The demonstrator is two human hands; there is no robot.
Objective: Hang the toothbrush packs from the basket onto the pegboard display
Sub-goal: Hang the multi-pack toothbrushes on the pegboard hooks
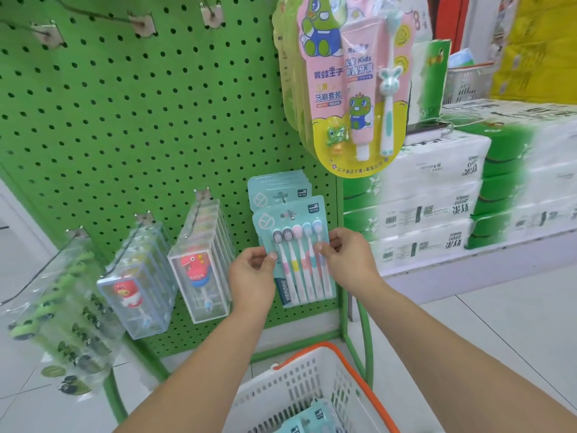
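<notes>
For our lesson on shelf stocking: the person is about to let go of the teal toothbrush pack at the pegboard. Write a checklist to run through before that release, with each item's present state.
1. Both hands keep a grip on the toothbrush pack: ok, left hand pinches its left edge, right hand its right edge.
2. Peg through the pack's hang hole: ok, the peg tip shows through it.
3. Pack hangs straight: not ok, slightly tilted.
4. Same product behind on that peg: ok, matching teal packs.
5. Clear of the neighbouring clear box: ok, apart.
6. More packs left in the basket: ok, teal packs visible.
</notes>
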